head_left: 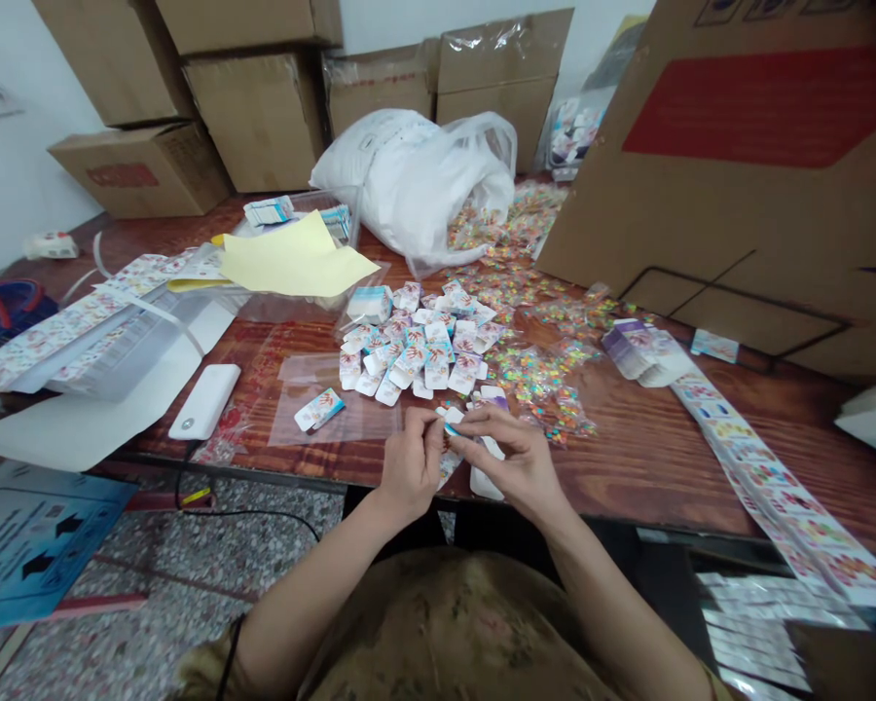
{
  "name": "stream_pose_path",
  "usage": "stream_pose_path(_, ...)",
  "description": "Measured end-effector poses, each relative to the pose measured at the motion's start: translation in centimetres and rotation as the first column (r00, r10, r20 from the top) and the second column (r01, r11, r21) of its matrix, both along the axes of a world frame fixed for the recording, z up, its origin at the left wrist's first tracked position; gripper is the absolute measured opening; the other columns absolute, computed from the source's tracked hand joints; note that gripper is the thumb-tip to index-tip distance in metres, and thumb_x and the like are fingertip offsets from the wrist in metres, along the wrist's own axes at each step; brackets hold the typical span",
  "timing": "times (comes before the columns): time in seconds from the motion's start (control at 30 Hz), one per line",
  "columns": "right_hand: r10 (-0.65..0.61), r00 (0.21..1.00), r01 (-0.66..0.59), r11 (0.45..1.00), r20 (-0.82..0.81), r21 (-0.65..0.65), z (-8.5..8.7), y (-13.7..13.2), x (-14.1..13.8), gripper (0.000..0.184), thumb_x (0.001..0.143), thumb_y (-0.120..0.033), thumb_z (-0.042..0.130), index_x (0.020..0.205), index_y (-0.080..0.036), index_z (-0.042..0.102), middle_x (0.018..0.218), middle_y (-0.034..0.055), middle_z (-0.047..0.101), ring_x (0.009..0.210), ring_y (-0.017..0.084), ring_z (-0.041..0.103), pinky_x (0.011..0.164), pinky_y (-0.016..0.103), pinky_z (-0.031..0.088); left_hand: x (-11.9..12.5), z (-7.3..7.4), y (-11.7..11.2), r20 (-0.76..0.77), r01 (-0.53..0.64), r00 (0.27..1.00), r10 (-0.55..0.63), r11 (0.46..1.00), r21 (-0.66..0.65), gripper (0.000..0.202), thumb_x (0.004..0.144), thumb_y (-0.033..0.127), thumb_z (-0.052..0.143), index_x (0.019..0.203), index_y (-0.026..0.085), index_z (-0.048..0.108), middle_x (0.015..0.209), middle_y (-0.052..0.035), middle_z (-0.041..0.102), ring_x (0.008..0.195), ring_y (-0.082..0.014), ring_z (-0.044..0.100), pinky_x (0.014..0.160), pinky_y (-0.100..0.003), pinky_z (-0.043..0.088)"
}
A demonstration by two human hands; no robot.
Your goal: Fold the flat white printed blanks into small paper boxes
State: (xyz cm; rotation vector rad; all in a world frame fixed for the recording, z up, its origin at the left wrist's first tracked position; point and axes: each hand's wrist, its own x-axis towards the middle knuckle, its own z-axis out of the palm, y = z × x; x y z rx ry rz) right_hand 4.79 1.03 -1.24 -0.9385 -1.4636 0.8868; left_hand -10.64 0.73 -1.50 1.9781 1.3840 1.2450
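Observation:
Close to the table's front edge, my left hand (pixel 413 460) and my right hand (pixel 515 458) meet around a small printed carton (pixel 451 421). Fingertips of both hands pinch it from either side, and they hide much of it. Just beyond lies a heap of similar small cartons (pixel 416 350), white with blue and purple print. One more carton (pixel 319 410) rests apart on a clear plastic sheet (pixel 284 428) to the left. Small clear packets of colourful bits (pixel 547 385) spread to the right of the heap. A white object (pixel 488 472) sits partly under my right hand.
A white plastic bag (pixel 409 175) spills more packets at the back. Yellow paper (pixel 299 255) covers a clear tray. A white power bank (pixel 204 401) with a cable lies left. Printed strips (pixel 766 467) run along the right. A large cardboard box (pixel 737 214) leans at the right.

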Motion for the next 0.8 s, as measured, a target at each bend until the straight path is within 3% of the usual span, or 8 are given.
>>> stream_pose_path(0.1, -0.040, 0.993, 0.025, 0.990, -0.111, -0.137, -0.2, -0.1, -0.4, 0.008, 0.074, -0.030, 0.078, 0.080, -0.025, 0.077, 0.079, 0.0030, 0.069, 0.074, 0.017, 0.062, 0.067, 0.031, 0.051, 0.1, -0.2, -0.3, -0.011, -0.008, 1.000, 0.008, 1.000, -0.001, 0.019, 0.099, 0.033, 0.036, 0.095, 0.020, 0.049, 0.072, 0.0006, 0.061, 0.061, -0.0136, 0.061, 0.057, -0.025, 0.040)
stream_pose_path(0.2, -0.060, 0.961, -0.028, 0.951, -0.270, -0.308, -0.6, -0.1, -0.7, 0.015, 0.067, -0.034, 0.083, 0.077, -0.025, 0.077, 0.076, 0.0015, 0.070, 0.070, 0.015, 0.061, 0.064, 0.029, 0.052, 0.1, -0.5, -0.5, -0.053, -0.024, 0.998, 0.025, 1.000, 0.013, 0.019, 0.100, 0.033, 0.034, 0.096, 0.020, 0.048, 0.071, 0.0005, 0.060, 0.060, -0.0145, 0.061, 0.056, -0.026, 0.039)
stream_pose_path(0.33, -0.078, 0.935, -0.064, 0.923, -0.347, -0.380, -1.1, -0.1, -0.8, 0.012, 0.065, -0.031, 0.084, 0.074, -0.026, 0.077, 0.074, -0.0001, 0.069, 0.070, 0.014, 0.061, 0.068, 0.029, 0.051, 0.1, -0.8, -0.6, -0.090, -0.002, 0.996, 0.006, 0.999, 0.043, 0.019, 0.099, 0.032, 0.033, 0.095, 0.020, 0.047, 0.074, -0.0007, 0.062, 0.059, -0.0147, 0.060, 0.056, -0.027, 0.038)
stream_pose_path(0.43, -0.090, 0.943, -0.027, 0.939, -0.321, -0.343, -0.9, -0.2, -0.8, 0.009, 0.067, -0.029, 0.083, 0.073, -0.026, 0.077, 0.073, -0.0001, 0.068, 0.071, 0.014, 0.060, 0.068, 0.029, 0.049, 0.0, -0.8, -0.7, -0.100, 0.006, 0.995, -0.003, 0.999, 0.033, 0.019, 0.099, 0.032, 0.033, 0.093, 0.021, 0.047, 0.076, -0.0011, 0.062, 0.061, -0.0147, 0.061, 0.056, -0.027, 0.039)
stream_pose_path(0.57, -0.009, 0.988, -0.016, 0.988, -0.157, -0.153, 0.0, -0.4, -0.6, 0.002, 0.076, -0.027, 0.076, 0.076, -0.026, 0.077, 0.074, 0.0011, 0.066, 0.073, 0.016, 0.059, 0.067, 0.030, 0.048, -0.1, -0.5, -0.6, -0.052, -0.006, 0.999, 0.006, 1.000, -0.002, 0.018, 0.099, 0.031, 0.033, 0.091, 0.021, 0.046, 0.074, -0.0002, 0.059, 0.062, -0.0149, 0.059, 0.057, -0.027, 0.039)
stream_pose_path(0.67, 0.062, 0.996, -0.065, 0.996, -0.058, -0.055, 0.3, -0.4, -0.6, 0.009, 0.084, -0.027, 0.069, 0.087, -0.026, 0.077, 0.077, 0.0021, 0.067, 0.073, 0.016, 0.060, 0.067, 0.031, 0.048, -0.2, -0.3, -0.4, 0.024, -0.023, 0.999, 0.024, 0.999, -0.041, 0.017, 0.099, 0.033, 0.034, 0.092, 0.021, 0.045, 0.074, -0.0003, 0.057, 0.063, -0.0153, 0.058, 0.059, -0.027, 0.039)
stream_pose_path(0.8, 0.054, 0.999, -0.054, 0.998, -0.005, -0.020, -0.4, -0.5, -1.1, 0.013, 0.083, -0.027, 0.070, 0.095, -0.025, 0.076, 0.080, 0.0026, 0.069, 0.074, 0.017, 0.062, 0.068, 0.032, 0.049, -0.5, -0.3, -0.2, 0.067, -0.020, 0.997, 0.029, 0.993, -0.119, 0.018, 0.098, 0.035, 0.036, 0.092, 0.021, 0.046, 0.071, 0.0006, 0.054, 0.061, -0.0154, 0.056, 0.060, -0.028, 0.039)
